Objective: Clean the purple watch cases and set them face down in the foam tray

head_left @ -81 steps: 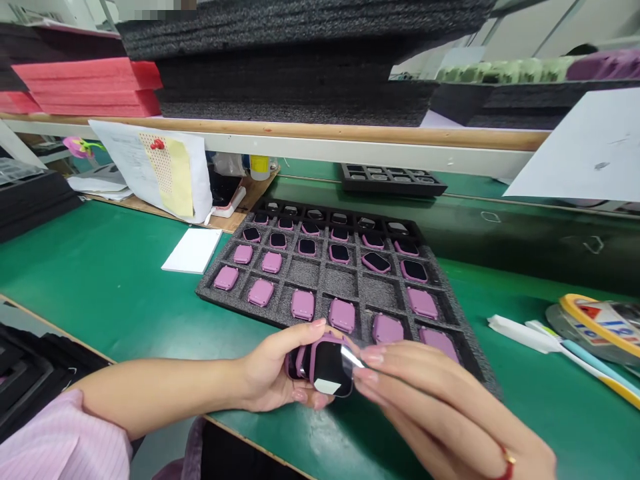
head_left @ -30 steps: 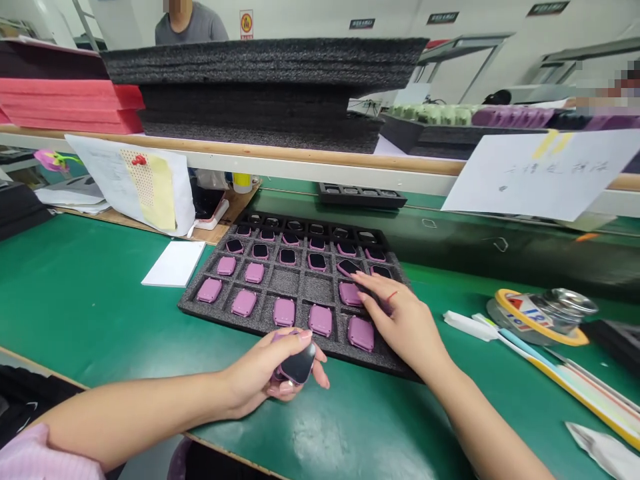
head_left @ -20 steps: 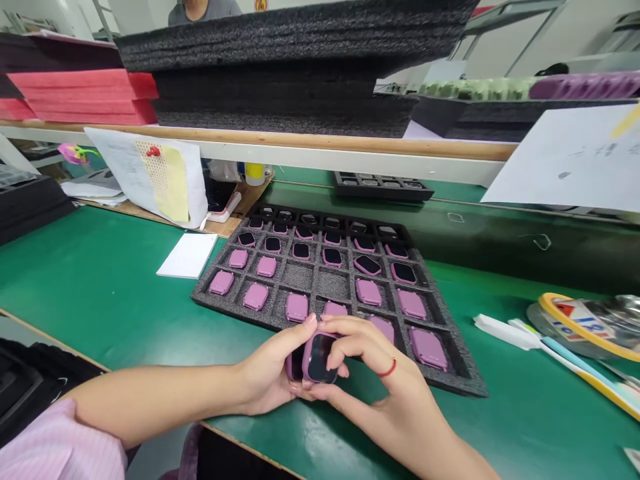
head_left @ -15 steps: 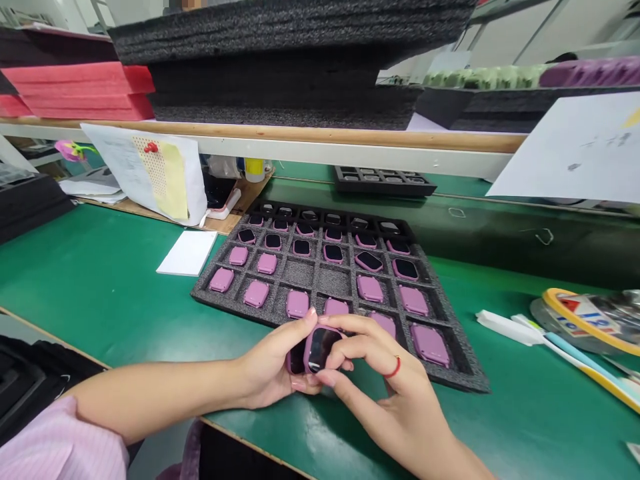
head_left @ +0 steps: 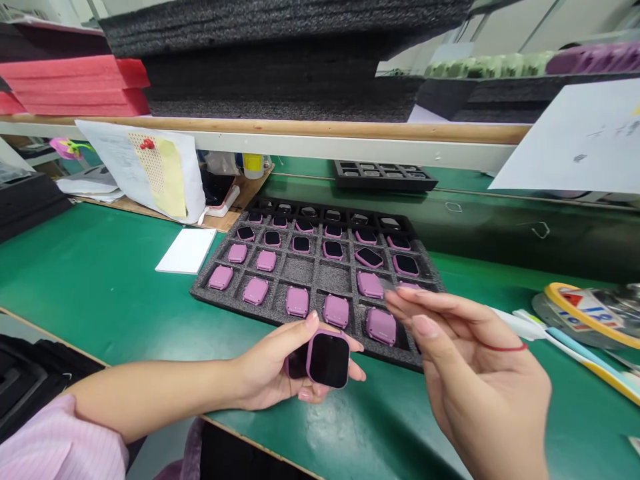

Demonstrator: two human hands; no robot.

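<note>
My left hand (head_left: 270, 370) is closed on a purple watch body (head_left: 329, 360) with a glossy black screen, and a second watch body (head_left: 296, 363) sits behind it in the same grip. They are held just above the green mat, in front of a black foam tray (head_left: 200, 293). Several purple watch bodies (head_left: 297, 301) lie in the tray's cells, some face down, some screen up. My right hand (head_left: 475, 380) is raised to the right of the held watch, its fingertips pinched on what looks like a thin clear film (head_left: 390, 287).
A white pad (head_left: 186, 250) lies left of the tray. A second dark tray (head_left: 383, 175) sits behind. White and blue tools (head_left: 550, 333) and a yellow-rimmed tape roll (head_left: 590, 313) lie at the right. Black foam sheets (head_left: 280, 60) and red foam sheets (head_left: 75, 83) are stacked on the shelf above.
My right hand picked at the held watch's screen, then pulled up and to the right with its fingertips pinched. The white tab on the screen is gone. My left hand stayed put.
</note>
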